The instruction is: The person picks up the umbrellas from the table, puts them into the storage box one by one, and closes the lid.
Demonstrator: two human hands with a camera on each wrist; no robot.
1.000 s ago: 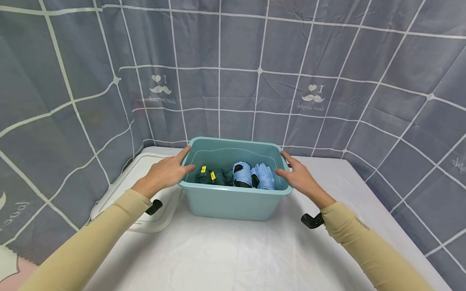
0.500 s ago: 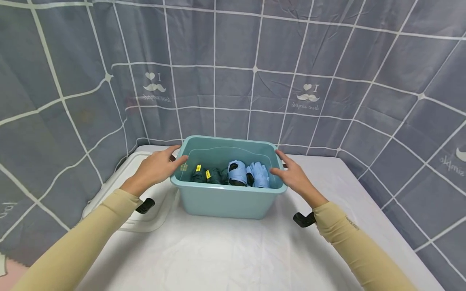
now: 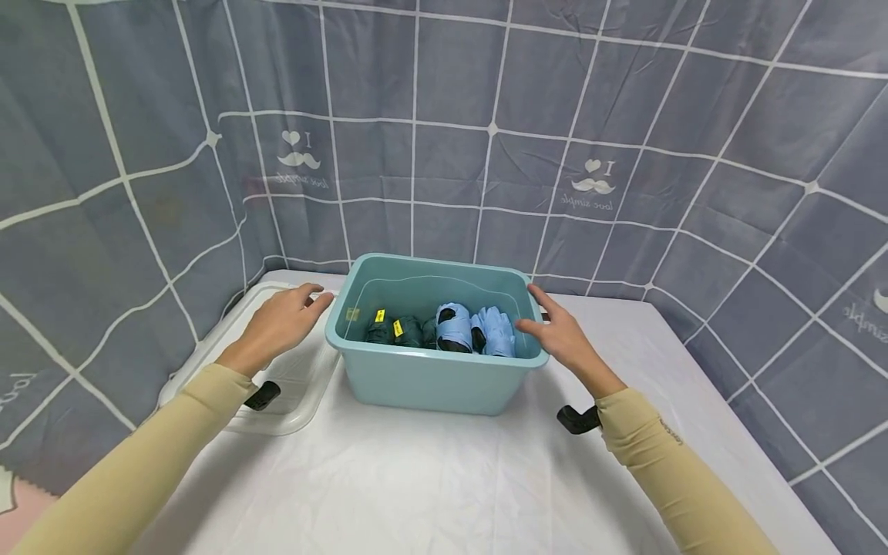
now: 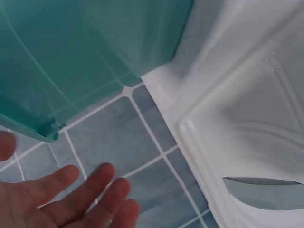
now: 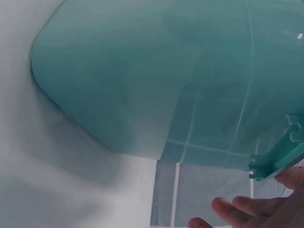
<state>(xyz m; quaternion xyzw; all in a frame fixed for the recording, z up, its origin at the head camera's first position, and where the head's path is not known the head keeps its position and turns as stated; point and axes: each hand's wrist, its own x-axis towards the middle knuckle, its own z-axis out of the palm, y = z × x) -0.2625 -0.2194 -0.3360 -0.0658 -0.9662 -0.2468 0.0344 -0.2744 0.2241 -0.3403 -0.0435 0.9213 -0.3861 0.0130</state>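
The teal bin (image 3: 433, 362) stands on the white-covered table (image 3: 444, 478), near its far edge and in front of the grey checked curtain (image 3: 444, 116). Inside it lie rolled dark-green pieces with yellow tags (image 3: 395, 331) at about 9 o'clock and light-blue rolled pieces (image 3: 479, 333) toward 3 o'clock; so the packing of the bin looks done, as far as can be judged.

The clear lid (image 3: 291, 370) lies flat on the table at the bin's 9 o'clock, just beside it; the bin is still uncovered, and closing it seems to be what is left.

The left hand (image 3: 277, 327) hovers above the lid, close to the bin's left rim but apart from it; its fingers (image 4: 90, 185) are straight and relaxed, holding nothing. The right hand (image 3: 565, 339) sits at the bin's 3 o'clock rim, fingers (image 5: 237, 209) loosely extended; from the wrist view they lie just under the rim lip, and whether they touch it cannot be told.
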